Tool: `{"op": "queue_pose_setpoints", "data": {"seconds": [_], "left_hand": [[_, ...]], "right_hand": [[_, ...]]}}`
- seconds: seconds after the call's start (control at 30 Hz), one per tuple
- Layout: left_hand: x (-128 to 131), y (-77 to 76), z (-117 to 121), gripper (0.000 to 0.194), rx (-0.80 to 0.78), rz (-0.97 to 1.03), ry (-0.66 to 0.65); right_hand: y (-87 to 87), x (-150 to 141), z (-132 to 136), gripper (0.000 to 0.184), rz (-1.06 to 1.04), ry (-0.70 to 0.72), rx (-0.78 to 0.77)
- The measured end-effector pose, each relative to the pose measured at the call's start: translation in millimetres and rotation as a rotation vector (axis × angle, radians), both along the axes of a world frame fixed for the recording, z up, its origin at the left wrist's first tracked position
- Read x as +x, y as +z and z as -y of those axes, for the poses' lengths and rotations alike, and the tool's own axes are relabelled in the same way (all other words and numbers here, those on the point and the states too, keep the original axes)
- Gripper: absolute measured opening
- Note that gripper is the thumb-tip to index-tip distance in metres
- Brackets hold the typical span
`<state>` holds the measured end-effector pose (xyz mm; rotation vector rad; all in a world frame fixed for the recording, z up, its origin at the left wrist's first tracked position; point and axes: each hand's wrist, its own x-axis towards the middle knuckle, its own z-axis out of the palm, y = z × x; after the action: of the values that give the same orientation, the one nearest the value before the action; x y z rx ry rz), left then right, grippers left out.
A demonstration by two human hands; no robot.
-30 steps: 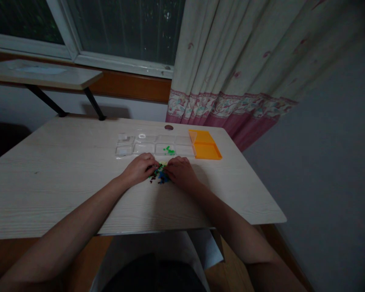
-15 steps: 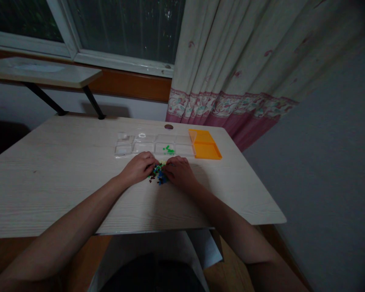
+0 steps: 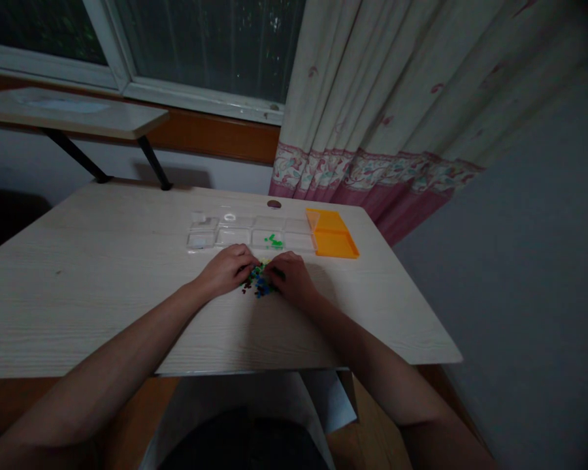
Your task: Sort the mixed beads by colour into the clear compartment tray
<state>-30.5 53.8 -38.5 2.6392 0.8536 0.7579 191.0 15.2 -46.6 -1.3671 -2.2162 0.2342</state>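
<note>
A small pile of tiny coloured pieces [image 3: 260, 282], blue, green, dark red and pale yellow, lies on the table between my hands. My left hand [image 3: 229, 267] rests at the pile's left side, its fingers curled together over the edge. From the right, my right hand [image 3: 291, 275] reaches in with thumb and fingers bent towards each other at the pieces. Whatever either hand pinches is too small to make out. Just beyond stands a row of clear plastic boxes [image 3: 234, 237]; one holds several bright green pieces [image 3: 274, 242].
An open orange box [image 3: 337, 243] lies at the right end of the clear boxes. Behind them is a brown oval object [image 3: 274, 204]. A raised shelf [image 3: 142, 124] on black legs stands at the back left of the table [image 3: 102, 281]. A curtain [image 3: 367, 117] hangs behind.
My right hand's fingers have shifted slightly at the pile, and its thumb has drawn closer to the fingers. My left hand stays nearly in place. The view has moved a little.
</note>
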Motion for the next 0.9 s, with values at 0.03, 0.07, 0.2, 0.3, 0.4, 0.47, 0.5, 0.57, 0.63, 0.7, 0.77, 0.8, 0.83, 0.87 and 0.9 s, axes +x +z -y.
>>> {"op": "queue_pose_setpoints", "data": {"seconds": [0.03, 0.07, 0.2, 0.3, 0.4, 0.47, 0.5, 0.57, 0.63, 0.7, 0.77, 0.8, 0.83, 0.87, 0.9], "left_hand": [[0.3, 0.0, 0.4, 0.026, -0.002, 0.000, -0.002], [0.5, -0.1, 0.6, 0.026, -0.005, 0.001, -0.004], [0.7, -1.1, 0.5, 0.026, -0.010, 0.012, -0.016], [0.6, -0.9, 0.3, 0.026, -0.003, 0.016, -0.011], [0.9, -0.3, 0.8, 0.027, 0.000, 0.011, 0.006], [1.3, -0.3, 1.3, 0.027, -0.001, 0.011, 0.013], [1.6, -0.5, 1.4, 0.026, -0.003, 0.011, 0.015], [2.1, -1.1, 1.6, 0.026, -0.005, 0.012, 0.020], [2.3, -1.6, 1.2, 0.026, -0.007, 0.021, 0.038], [1.9, -2.2, 0.2, 0.025, -0.006, 0.039, 0.072], [0.9, -2.9, -1.3, 0.025, -0.002, 0.055, 0.112], [0.4, -3.4, -2.1, 0.025, 0.000, 0.061, 0.129], [-0.1, -4.0, -2.9, 0.026, -0.002, 0.064, 0.144], [-0.6, -4.6, -3.5, 0.026, -0.004, 0.070, 0.157], [-0.9, -5.2, -4.1, 0.026, -0.008, 0.077, 0.168]], "right_hand": [[0.5, 0.7, -0.8, 0.011, -0.027, -0.012, 0.000], [0.8, 1.5, -1.4, 0.012, -0.053, -0.028, 0.001], [1.1, 6.2, -3.0, 0.016, -0.184, -0.123, 0.036], [2.3, 12.5, -5.4, 0.019, -0.281, -0.186, 0.121], [6.0, 19.8, -13.7, 0.020, -0.326, -0.224, 0.171], [9.4, 23.2, -24.4, 0.018, -0.351, -0.243, 0.152], [11.1, 23.9, -31.2, 0.017, -0.355, -0.253, 0.123], [14.2, 22.7, -46.1, 0.015, -0.337, -0.261, 0.052], [16.4, 18.0, -60.6, 0.017, -0.308, -0.272, 0.021], [17.7, 10.2, -71.7, 0.018, -0.234, -0.292, 0.006], [18.6, 1.0, -77.6, 0.017, -0.129, -0.306, 0.002], [19.1, -3.5, -78.4, 0.017, -0.069, -0.312, 0.003], [19.8, -7.6, -78.1, 0.018, -0.008, -0.319, 0.004], [20.5, -10.9, -76.7, 0.020, 0.047, -0.329, 0.003], [21.4, -13.2, -74.7, 0.023, 0.090, -0.339, 0.000]]}}
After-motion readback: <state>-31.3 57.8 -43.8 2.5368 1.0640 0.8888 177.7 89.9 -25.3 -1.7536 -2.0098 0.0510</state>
